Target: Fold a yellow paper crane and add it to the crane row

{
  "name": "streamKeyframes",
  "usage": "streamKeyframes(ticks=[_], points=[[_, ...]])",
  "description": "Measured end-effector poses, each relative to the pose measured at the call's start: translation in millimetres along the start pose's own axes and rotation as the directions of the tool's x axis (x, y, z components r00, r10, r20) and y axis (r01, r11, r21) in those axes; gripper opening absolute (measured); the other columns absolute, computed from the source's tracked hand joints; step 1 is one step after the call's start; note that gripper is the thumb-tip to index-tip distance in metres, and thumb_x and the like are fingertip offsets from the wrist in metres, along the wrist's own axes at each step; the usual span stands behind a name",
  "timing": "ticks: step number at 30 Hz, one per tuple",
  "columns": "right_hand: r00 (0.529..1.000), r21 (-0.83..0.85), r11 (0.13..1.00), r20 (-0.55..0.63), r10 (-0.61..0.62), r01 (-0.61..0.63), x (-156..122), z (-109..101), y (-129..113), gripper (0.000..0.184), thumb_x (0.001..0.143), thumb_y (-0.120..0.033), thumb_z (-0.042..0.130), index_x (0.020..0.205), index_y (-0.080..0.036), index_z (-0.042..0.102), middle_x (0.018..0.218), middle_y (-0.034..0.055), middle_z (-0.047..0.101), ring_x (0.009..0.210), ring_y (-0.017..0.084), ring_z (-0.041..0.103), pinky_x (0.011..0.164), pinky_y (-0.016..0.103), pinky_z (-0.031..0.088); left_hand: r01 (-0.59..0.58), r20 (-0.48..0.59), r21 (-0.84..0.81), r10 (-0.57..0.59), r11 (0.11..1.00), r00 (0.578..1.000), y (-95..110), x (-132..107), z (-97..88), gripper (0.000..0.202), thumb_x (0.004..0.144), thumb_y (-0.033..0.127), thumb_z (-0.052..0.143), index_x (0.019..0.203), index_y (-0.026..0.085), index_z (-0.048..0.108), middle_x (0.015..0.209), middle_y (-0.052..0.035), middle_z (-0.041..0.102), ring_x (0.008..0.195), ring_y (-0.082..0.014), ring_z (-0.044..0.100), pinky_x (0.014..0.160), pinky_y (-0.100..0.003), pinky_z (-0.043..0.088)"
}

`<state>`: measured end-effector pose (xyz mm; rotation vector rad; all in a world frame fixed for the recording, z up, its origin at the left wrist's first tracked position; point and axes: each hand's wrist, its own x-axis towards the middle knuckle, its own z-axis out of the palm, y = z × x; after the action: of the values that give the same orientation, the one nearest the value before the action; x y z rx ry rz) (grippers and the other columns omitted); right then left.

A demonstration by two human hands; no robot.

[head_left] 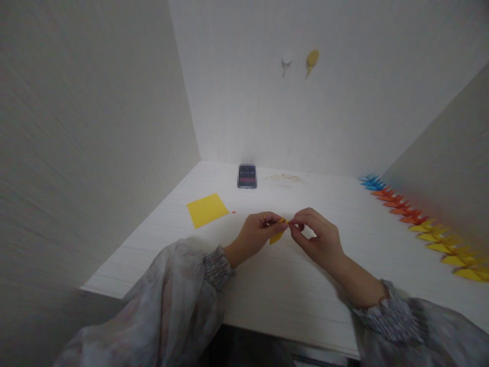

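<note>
Folded paper [275, 238] was pinched in the fingers of the left hand [253, 234]; the right hand [321, 238] pinched its narrow yellow tip between fingertips.

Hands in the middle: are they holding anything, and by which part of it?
A small piece of yellow paper: the left hand pinches its upper part. The right hand is at its narrow tip; whether it grips cannot be told.

Dark flat object [247, 176] at back of white table [160, 229]: faint line-like marks and a reddish band, pixelated, unreadable. No legible lettering, brand, number or sign anywhere.
</note>
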<state>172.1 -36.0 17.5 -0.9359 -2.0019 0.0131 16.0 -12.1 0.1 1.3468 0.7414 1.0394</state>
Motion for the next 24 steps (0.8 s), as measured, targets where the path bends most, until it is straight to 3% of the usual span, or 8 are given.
streamKeyframes(ticks=[7, 17, 24], points=[[0.999, 0.000, 0.999, 0.004, -0.045, 0.045, -1.5, 0.3, 3.2, 0.012, 0.072, -0.011, 0.053, 0.079, -0.019, 0.057, 0.073, 0.0040, 0.056, 0.062, 0.013, 0.051, 0.056, 0.028, 0.045, -0.033, 0.020, 0.001, 0.033, 0.999, 0.999, -4.7, 0.9, -2.0, 0.025, 0.064, 0.036, 0.063, 0.073, 0.012, 0.060, 0.064, -0.0005, 0.054, 0.057, -0.0072, 0.045, 0.055, -0.021, 0.036], [0.999, 0.049, 0.999, 0.035, 0.011, -0.012, 2.6, -0.4, -1.4, 0.009, 0.072, -0.010, 0.053, 0.076, -0.018, 0.055, 0.068, 0.0026, 0.053, 0.059, 0.012, 0.049, 0.053, 0.026, 0.044, 0.001, -0.013, 0.003, -0.001, 1.000, 1.000, 0.7, -0.7, 0.0, 0.022, 0.063, 0.033, 0.063, 0.067, 0.012, 0.059, 0.058, 0.0010, 0.052, 0.053, -0.0060, 0.042, 0.051, -0.021, 0.033], [0.998, 0.007, 0.999, 0.029, -0.047, 0.047, 0.6, -1.1, -0.4, 0.012, 0.073, -0.010, 0.052, 0.079, -0.019, 0.057, 0.073, 0.0040, 0.056, 0.063, 0.013, 0.053, 0.054, 0.026, 0.047, 0.007, -0.013, -0.046, -0.008, 0.999, 1.000, 0.3, -1.7, -0.2, 0.022, 0.063, 0.033, 0.064, 0.068, 0.012, 0.059, 0.059, 0.0005, 0.052, 0.053, -0.0063, 0.043, 0.050, -0.020, 0.033]])
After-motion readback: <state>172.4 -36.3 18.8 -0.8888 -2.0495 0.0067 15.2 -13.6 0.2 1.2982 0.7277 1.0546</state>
